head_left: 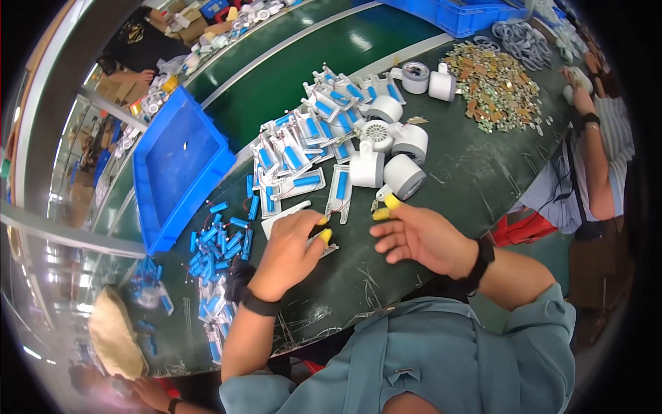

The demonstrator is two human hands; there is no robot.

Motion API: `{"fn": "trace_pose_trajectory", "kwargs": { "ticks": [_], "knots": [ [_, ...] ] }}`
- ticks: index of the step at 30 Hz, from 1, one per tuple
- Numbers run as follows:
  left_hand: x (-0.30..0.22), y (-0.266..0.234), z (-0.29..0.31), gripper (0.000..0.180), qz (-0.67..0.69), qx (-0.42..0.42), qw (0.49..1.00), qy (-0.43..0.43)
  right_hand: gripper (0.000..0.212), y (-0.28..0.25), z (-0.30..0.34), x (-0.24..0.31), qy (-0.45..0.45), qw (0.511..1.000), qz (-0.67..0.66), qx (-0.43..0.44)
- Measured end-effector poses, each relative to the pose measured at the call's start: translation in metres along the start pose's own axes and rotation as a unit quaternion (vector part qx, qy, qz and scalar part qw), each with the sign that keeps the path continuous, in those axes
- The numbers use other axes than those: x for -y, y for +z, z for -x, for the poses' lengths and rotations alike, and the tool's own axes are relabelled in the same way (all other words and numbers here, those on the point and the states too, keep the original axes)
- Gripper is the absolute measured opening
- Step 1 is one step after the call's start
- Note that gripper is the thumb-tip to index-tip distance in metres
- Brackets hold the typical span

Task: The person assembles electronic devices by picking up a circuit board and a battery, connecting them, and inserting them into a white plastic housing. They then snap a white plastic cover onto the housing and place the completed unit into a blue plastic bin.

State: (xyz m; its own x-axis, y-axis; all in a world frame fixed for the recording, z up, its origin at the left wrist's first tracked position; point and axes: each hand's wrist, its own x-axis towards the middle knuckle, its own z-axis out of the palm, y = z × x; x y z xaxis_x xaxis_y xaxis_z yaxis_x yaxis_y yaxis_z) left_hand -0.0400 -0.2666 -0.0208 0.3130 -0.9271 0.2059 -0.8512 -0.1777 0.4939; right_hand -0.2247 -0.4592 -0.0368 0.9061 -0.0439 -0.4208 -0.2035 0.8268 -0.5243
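Observation:
My left hand [293, 252], with yellow covers on its thumb and a finger, is curled over a white plastic shell [276, 222]. The hand hides most of that shell. To its right, my right hand [431, 241] also wears yellow fingertip covers. Its thumb and index finger pinch a small metallic-looking piece [377, 202], too small to make out fully; the other fingers hang loosely curled. Just beyond that hand lies a white-and-grey round fan head [404, 176]. A white handle shell with a blue battery [341, 185] rests between and beyond my hands.
Further off are piled battery-fitted shells [293, 152] and more fan heads [367, 165]. Loose blue batteries [219, 245] lie at left, near a blue tray [221, 155]. Small circuit boards [493, 86] and grey straps [522, 43] sit at far right. Other people work on both sides.

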Motion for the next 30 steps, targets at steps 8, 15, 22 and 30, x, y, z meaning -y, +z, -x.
{"fn": "trace_pose_trajectory", "kwargs": {
  "ticks": [8,15,22,30],
  "knots": [
    [-0.007,0.044,-0.016,0.025,-0.131,-0.021,0.991,-0.001,0.036,0.011,-0.03,0.007,0.07,0.992,0.072,-0.074],
    [-0.04,0.034,0.007,0.039,0.008,0.025,0.999,0.027,0.027,0.0,-0.04,0.0,0.043,0.991,0.11,-0.059],
    [-0.049,0.041,0.026,0.033,-0.059,0.046,0.993,0.088,0.021,-0.005,-0.003,0.003,0.008,0.99,0.134,-0.05],
    [-0.058,0.048,0.037,0.019,0.005,0.041,0.994,0.105,0.019,-0.013,0.032,-0.027,0.037,0.98,0.191,-0.027]
  ]
}}
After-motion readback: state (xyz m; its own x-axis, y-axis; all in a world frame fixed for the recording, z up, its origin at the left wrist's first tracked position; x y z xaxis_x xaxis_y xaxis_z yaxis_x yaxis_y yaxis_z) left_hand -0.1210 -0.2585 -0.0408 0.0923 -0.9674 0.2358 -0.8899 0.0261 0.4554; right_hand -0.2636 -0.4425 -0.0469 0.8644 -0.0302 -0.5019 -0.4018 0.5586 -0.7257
